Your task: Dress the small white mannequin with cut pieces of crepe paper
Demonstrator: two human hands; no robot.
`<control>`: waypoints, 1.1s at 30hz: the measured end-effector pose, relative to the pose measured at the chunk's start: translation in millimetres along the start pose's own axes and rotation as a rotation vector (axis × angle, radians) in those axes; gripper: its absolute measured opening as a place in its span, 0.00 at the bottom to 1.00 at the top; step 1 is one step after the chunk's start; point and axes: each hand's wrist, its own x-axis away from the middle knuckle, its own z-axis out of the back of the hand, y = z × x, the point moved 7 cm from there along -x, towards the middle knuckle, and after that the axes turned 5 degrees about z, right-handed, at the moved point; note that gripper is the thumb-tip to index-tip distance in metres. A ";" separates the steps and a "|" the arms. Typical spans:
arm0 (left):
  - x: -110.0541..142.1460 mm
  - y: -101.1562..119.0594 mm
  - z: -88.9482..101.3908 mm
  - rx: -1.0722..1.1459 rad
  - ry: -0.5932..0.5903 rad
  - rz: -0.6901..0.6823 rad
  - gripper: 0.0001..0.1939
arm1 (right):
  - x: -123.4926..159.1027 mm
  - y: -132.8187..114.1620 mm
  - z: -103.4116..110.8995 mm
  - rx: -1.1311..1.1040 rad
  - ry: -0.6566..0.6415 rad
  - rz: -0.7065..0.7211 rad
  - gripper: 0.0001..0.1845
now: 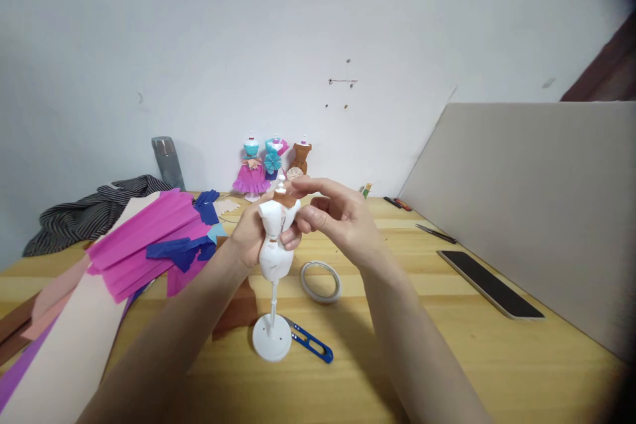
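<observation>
Centrally, a small white dress form [276,264] is seen upright above the wooden tabletop [497,358]; clock directions are read from the worker's side, with the form's round base [272,348] at the centre. From where I stand in the room, I cannot tell whether that base bears on the wood. A brown piece [285,199] lies about the form's neck and upper chest.

The left hand [250,232] grasps the torso, reaching around from behind at nine o'clock, with fingertips showing on the opposite side of the waist. The right hand [348,215] approaches from two o'clock with fingers bent, thumb and forefinger at the shoulder and neck; whether they pinch the brown piece I cannot tell.

Just beside the base, at three o'clock, lie blue-handled snips [325,353]; between one and two o'clock, a roll of tape [322,299] lies flat. Brown paper [238,311] is near, at ten o'clock, partly hidden by the left forearm. Well apart, also toward ten, pink crepe paper [144,232] is heaped with blue scraps [179,250], and a striped cloth [84,212] lies beyond.

At twelve, near the wall, stand three clothed forms [251,175]; a flask [169,165] stands toward eleven, and a phone [489,285] lies between two and three.
</observation>
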 end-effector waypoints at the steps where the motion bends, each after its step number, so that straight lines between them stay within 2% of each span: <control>1: -0.6 -2.3 2.3 0.007 0.027 0.023 0.09 | 0.1 4.3 -1.2 -0.051 -0.023 -0.034 0.13; 8: -2.4 -17.5 5.2 0.067 0.207 0.190 0.16 | -0.3 24.8 2.3 -0.199 -0.020 -0.171 0.11; 11: 0.4 -13.5 6.3 0.005 0.301 0.151 0.22 | -0.2 27.5 0.8 -0.264 -0.037 -0.214 0.11; 16: 5.6 4.4 -1.4 -0.116 0.225 -0.064 0.25 | -3.1 30.4 8.5 -0.296 0.054 -0.197 0.11; 21: 10.1 14.6 -2.1 -0.300 0.211 -0.163 0.28 | -3.6 36.8 13.7 -0.310 0.151 -0.214 0.11; 24: 7.6 17.1 -2.9 -0.389 0.178 -0.167 0.28 | -3.7 42.2 16.2 -0.314 0.214 -0.241 0.13; 30: 1.9 22.5 7.0 -0.377 0.294 -0.078 0.29 | -9.3 62.5 22.2 -0.285 0.271 -0.264 0.21; 31: 2.6 21.8 8.2 -0.368 0.302 -0.046 0.29 | -6.7 67.8 22.5 -0.251 0.262 -0.282 0.21; 33: 7.4 16.8 11.2 -0.335 0.303 0.020 0.29 | 5.8 78.7 15.5 -0.119 0.139 -0.347 0.21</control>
